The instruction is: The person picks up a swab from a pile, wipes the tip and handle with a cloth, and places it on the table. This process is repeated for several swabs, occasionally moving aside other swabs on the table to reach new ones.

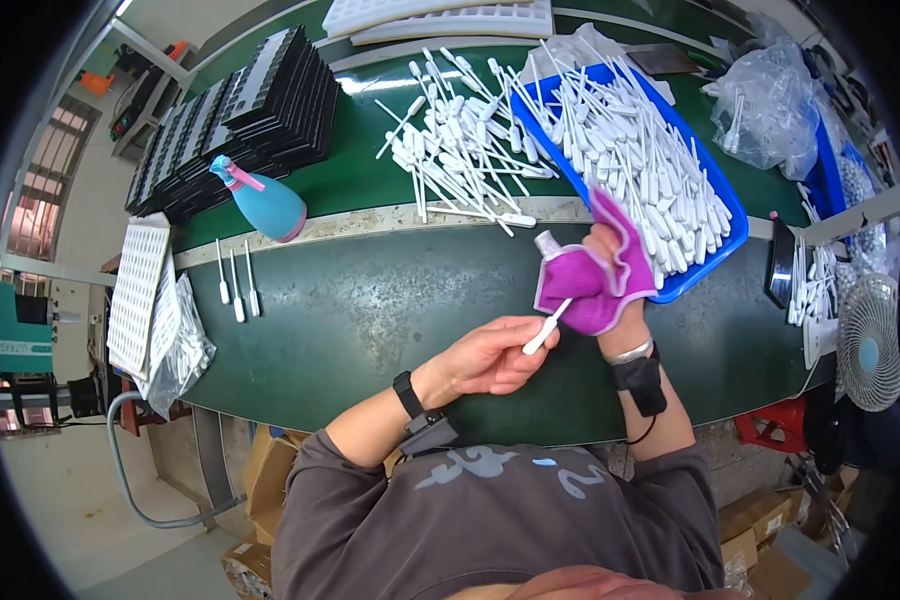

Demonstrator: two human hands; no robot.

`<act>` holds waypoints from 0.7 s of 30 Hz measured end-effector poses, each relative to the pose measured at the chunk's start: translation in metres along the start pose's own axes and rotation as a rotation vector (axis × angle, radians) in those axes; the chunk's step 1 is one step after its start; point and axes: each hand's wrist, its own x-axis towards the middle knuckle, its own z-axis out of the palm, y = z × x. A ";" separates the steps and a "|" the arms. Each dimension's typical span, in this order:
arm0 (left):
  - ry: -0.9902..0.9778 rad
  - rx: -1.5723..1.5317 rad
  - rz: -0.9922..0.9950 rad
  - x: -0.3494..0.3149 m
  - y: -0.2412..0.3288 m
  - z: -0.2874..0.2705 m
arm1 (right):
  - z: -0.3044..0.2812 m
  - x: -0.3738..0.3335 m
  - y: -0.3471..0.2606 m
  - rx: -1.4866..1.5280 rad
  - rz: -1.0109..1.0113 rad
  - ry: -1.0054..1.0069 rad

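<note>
My left hand (500, 357) is closed on the thick end of a white plastic stick (543, 335), shaped like a dropper with a slim stem. Its stem runs into a purple cloth (585, 295) with a pale edge. My right hand (610, 250) grips this cloth, which covers most of its fingers. A small whitish, see-through piece (547, 243) pokes out at the cloth's upper left; I cannot make out what it is. Just beyond my right hand, a blue tray (738, 232) is heaped with white sticks (640, 160) of the same kind. Another loose pile (460, 150) lies left of the tray.
Three white sticks (238, 285) lie apart on the green table (340, 300). A blue spray bottle (260, 203) stands before stacked black trays (260, 100). White perforated sheets (140, 290) and a bag (182, 345) sit at left. At right are a clear bag (765, 105) and a fan (868, 340).
</note>
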 end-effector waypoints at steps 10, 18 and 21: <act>0.715 1.455 0.605 -0.013 0.015 0.007 | -0.007 -0.004 0.051 -0.673 -0.141 0.596; 0.777 1.100 0.835 -0.002 0.060 0.022 | -0.007 -0.015 0.045 -0.923 0.376 0.301; 0.762 0.953 0.870 0.000 0.063 0.014 | 0.002 -0.018 0.056 -1.094 0.260 0.163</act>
